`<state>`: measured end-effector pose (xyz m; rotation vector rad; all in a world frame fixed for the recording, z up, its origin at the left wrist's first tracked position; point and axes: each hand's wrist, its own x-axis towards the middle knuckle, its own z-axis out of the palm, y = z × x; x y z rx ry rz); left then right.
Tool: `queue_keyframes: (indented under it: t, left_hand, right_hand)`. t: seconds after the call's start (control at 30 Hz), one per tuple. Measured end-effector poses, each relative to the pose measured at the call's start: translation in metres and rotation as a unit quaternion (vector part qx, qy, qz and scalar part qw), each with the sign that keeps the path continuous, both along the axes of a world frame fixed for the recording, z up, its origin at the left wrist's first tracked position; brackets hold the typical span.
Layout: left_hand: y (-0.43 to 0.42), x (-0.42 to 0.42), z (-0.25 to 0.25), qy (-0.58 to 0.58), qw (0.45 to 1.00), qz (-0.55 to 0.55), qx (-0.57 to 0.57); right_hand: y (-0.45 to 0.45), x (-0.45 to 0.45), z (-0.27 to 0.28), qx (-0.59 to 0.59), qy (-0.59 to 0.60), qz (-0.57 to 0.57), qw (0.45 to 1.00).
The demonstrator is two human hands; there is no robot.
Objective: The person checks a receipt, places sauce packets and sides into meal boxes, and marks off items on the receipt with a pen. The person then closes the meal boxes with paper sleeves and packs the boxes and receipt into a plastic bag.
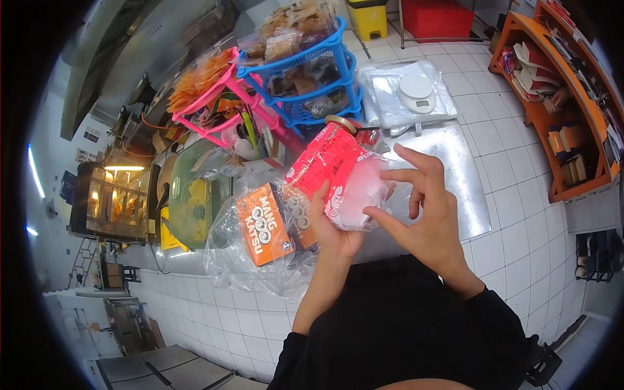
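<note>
My left hand [338, 235] grips the lower left side of a red plastic packet [330, 156] with white print, its thumb over the front. The packet's near end [361, 195] is see-through, bulging with pale pinkish-white contents that I cannot name. At that end, my right hand [421, 208] has its fingers spread, with the thumb and forefinger tips at the plastic; whether they touch is unclear. Beside my left hand, an orange box [265, 224] marked "MANG KATSU" lies in a clear plastic bag [224, 260].
Blue stacked baskets [305, 107] and a pink basket [208, 120] filled with packets stand beyond the packet. A white kitchen scale [417, 92] rests on plastic-wrapped material. The metal table [465, 188] ends at right, near an orange shelf [552, 123].
</note>
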<state>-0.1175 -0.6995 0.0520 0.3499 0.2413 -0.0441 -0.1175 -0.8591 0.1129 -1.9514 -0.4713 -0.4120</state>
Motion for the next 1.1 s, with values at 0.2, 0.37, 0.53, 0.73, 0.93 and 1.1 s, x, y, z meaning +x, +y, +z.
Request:
queue_keyframes:
  t: [0.2,0.37,0.53,0.73,0.93,1.1]
  left_hand:
    - [-0.001,0.003,0.012,-0.072,0.997,-0.028,-0.024]
    - [0.004,0.007,0.014,-0.094,0.994,-0.013,-0.055]
    - [0.013,0.008,0.009,-0.145,0.984,-0.011,-0.103]
    - [0.009,0.01,0.031,-0.181,0.98,0.026,-0.074]
    - [0.007,0.011,0.039,-0.101,0.989,0.094,0.06]
    - [0.012,0.013,0.031,-0.117,0.991,0.068,0.012]
  right_hand:
    - [-0.003,0.003,0.016,0.042,0.022,0.0,0.999]
    - [-0.001,0.009,0.025,0.054,-0.032,0.022,0.998]
    - [0.001,0.009,0.034,0.054,-0.06,0.049,0.996]
    - [0.009,0.012,0.04,0.041,-0.118,0.044,0.991]
    - [0.018,0.017,0.04,0.012,-0.135,0.025,0.99]
    - [0.026,0.02,0.037,0.025,-0.139,0.0,0.99]
